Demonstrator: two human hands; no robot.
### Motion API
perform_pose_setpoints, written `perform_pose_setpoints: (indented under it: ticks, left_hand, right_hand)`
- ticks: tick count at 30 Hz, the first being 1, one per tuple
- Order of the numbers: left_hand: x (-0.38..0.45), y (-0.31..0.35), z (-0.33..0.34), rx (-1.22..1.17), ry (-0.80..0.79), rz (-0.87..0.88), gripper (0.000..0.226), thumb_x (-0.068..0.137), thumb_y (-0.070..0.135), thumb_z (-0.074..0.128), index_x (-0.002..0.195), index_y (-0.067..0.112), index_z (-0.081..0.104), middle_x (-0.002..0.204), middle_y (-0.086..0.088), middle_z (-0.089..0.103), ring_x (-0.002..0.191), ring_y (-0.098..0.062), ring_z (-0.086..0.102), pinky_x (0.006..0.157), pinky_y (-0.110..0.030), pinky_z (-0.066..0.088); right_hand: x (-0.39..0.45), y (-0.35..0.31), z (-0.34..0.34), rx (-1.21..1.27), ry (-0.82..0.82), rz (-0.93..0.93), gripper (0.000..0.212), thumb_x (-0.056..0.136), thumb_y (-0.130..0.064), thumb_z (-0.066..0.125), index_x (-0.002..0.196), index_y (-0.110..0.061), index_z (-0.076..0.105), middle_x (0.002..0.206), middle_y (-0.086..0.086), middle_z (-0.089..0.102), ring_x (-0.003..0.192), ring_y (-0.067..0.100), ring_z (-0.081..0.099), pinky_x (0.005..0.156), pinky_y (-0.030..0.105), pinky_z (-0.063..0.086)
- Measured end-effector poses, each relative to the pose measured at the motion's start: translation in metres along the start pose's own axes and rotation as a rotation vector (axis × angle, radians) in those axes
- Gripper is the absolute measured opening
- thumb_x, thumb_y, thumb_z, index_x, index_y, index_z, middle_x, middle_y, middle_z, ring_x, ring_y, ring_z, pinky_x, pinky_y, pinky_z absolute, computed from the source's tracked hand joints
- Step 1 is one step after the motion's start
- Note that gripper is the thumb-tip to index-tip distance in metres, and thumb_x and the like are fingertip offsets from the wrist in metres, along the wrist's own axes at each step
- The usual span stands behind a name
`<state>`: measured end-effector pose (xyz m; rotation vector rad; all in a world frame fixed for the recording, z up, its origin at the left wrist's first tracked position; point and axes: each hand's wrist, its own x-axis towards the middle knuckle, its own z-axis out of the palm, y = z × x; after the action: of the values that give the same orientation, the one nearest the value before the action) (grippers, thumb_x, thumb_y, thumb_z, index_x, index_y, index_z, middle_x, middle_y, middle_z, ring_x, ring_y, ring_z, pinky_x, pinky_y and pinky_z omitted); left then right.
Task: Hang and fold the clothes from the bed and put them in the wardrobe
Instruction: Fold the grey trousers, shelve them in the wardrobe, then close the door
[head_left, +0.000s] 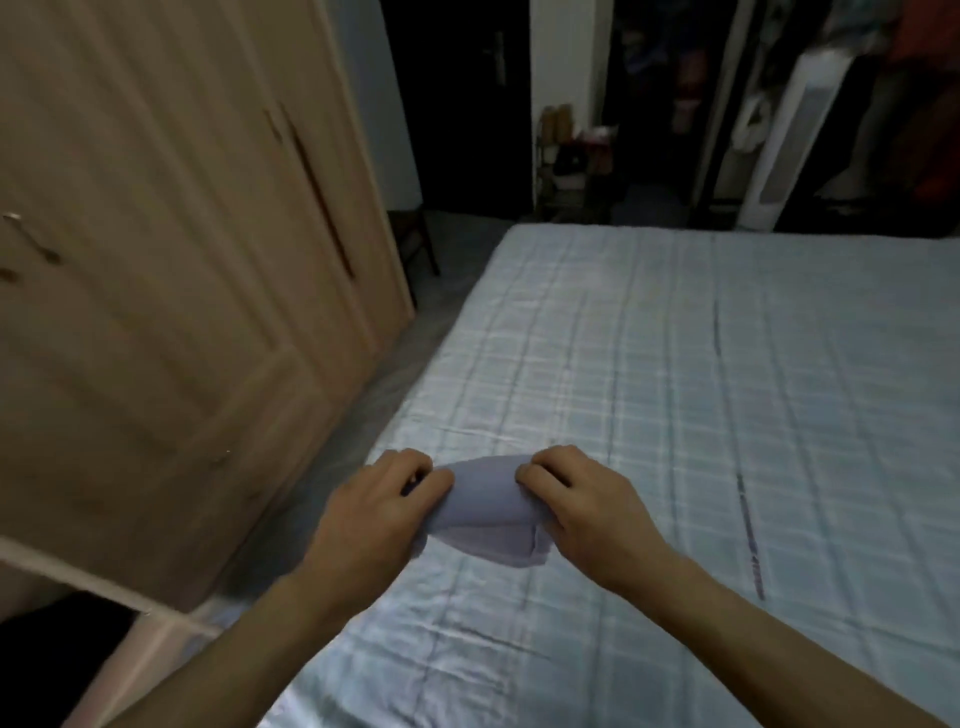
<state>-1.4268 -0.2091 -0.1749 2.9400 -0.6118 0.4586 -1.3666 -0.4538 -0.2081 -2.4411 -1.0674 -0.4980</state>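
Your two forearms reach in from the bottom edge over the near-left part of the bed (675, 389), which is covered by a pale blue checked sheet. Your left hand (384, 499) curls its fingers over the left end of a small, pale lavender folded garment (483, 514); your right hand (582, 499) pinches the right end, fingers bent over the cloth. The garment lies between both hands, close to the bed's left edge, its lower fold resting on the sheet. Left of the bed stands the wooden wardrobe (171, 260), doors closed. Beyond the bed's far edge, a white tower fan (784, 140) stands at the far right, beside dimly lit hanging clothes (919, 104).
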Motion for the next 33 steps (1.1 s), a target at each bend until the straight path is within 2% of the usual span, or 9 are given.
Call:
perform_pose_setpoints:
  ticks: [3, 6, 11, 13, 16, 20, 25, 29, 33]
  left_hand:
    - [-0.047, -0.011, -0.067, 0.064, 0.031, -0.147, 0.056, 0.055, 0.005, 0.078, 0.108, 0.016, 0.065, 0.102, -0.005, 0.061, 0.084, -0.025, 0.06, 0.055, -0.036, 0.052]
    - [-0.107, -0.03, -0.125, 0.163, 0.09, -0.295, 0.056, 0.054, 0.014, 0.079, 0.107, 0.021, 0.061, 0.1, -0.004, 0.06, 0.085, -0.025, 0.058, 0.058, -0.035, 0.052]
    - [-0.249, -0.058, -0.216, 0.328, 0.212, -0.554, 0.053, 0.054, 0.011, 0.079, 0.104, 0.016, 0.063, 0.1, -0.006, 0.058, 0.085, -0.031, 0.059, 0.061, -0.036, 0.051]
    - [-0.313, -0.06, -0.251, 0.413, 0.249, -0.597, 0.052, 0.055, 0.009, 0.076, 0.103, 0.017, 0.058, 0.096, -0.005, 0.054, 0.082, -0.029, 0.055, 0.058, -0.034, 0.047]
    - [-0.41, -0.059, -0.301, 0.533, 0.229, -0.665, 0.056, 0.05, 0.005, 0.072, 0.1, 0.018, 0.051, 0.089, -0.008, 0.053, 0.074, -0.03, 0.051, 0.054, -0.034, 0.042]
    - [-0.517, -0.044, -0.348, 0.601, 0.146, -0.836, 0.051, 0.053, 0.001, 0.074, 0.102, 0.01, 0.064, 0.096, -0.011, 0.059, 0.079, -0.034, 0.057, 0.058, -0.041, 0.049]
    - [-0.604, -0.017, -0.384, 0.642, 0.148, -0.925, 0.047, 0.065, 0.006, 0.075, 0.111, 0.012, 0.064, 0.103, -0.009, 0.059, 0.086, -0.032, 0.058, 0.063, -0.041, 0.051]
    - [-0.646, -0.007, -0.394, 0.643, 0.216, -1.02, 0.055, 0.06, 0.002, 0.079, 0.113, 0.012, 0.065, 0.102, -0.009, 0.061, 0.083, -0.032, 0.06, 0.059, -0.039, 0.052]
    - [-0.68, -0.005, -0.394, 0.648, 0.237, -1.092, 0.059, 0.053, -0.003, 0.078, 0.108, 0.012, 0.064, 0.096, -0.006, 0.058, 0.075, -0.032, 0.059, 0.052, -0.033, 0.049]
  right_hand:
    - [0.048, -0.053, -0.021, 0.03, 0.017, -0.146, 0.034, 0.068, 0.0, 0.077, 0.099, -0.011, 0.069, 0.096, 0.006, 0.064, 0.078, 0.025, 0.061, 0.051, 0.029, 0.047]
    - [0.097, -0.124, -0.027, 0.068, 0.032, -0.312, 0.035, 0.065, 0.0, 0.073, 0.099, -0.008, 0.071, 0.092, 0.01, 0.064, 0.073, 0.028, 0.062, 0.05, 0.032, 0.05]
    - [0.149, -0.291, -0.014, 0.197, 0.031, -0.558, 0.04, 0.062, -0.004, 0.065, 0.101, -0.009, 0.069, 0.094, 0.011, 0.063, 0.079, 0.032, 0.063, 0.056, 0.038, 0.054]
    - [0.151, -0.36, -0.006, 0.244, 0.014, -0.625, 0.043, 0.062, -0.005, 0.067, 0.104, -0.012, 0.067, 0.097, 0.008, 0.062, 0.083, 0.03, 0.062, 0.059, 0.039, 0.054]
    - [0.147, -0.464, 0.007, 0.299, -0.019, -0.725, 0.047, 0.064, -0.003, 0.071, 0.109, -0.016, 0.064, 0.102, 0.005, 0.06, 0.087, 0.028, 0.061, 0.063, 0.041, 0.054]
    - [0.131, -0.579, 0.018, 0.355, -0.015, -0.864, 0.042, 0.07, -0.004, 0.068, 0.11, -0.015, 0.063, 0.104, 0.003, 0.059, 0.092, 0.026, 0.06, 0.064, 0.041, 0.053]
    - [0.116, -0.673, 0.017, 0.398, -0.032, -0.993, 0.043, 0.074, -0.006, 0.069, 0.116, -0.016, 0.062, 0.11, 0.001, 0.059, 0.094, 0.025, 0.061, 0.064, 0.04, 0.053]
    - [0.118, -0.729, 0.019, 0.428, -0.036, -1.113, 0.042, 0.074, -0.005, 0.07, 0.115, -0.015, 0.063, 0.109, 0.003, 0.06, 0.095, 0.022, 0.06, 0.071, 0.027, 0.048]
    - [0.119, -0.771, 0.04, 0.489, -0.091, -1.2, 0.037, 0.078, -0.004, 0.065, 0.115, -0.011, 0.063, 0.106, 0.007, 0.058, 0.097, 0.027, 0.058, 0.07, 0.045, 0.052]
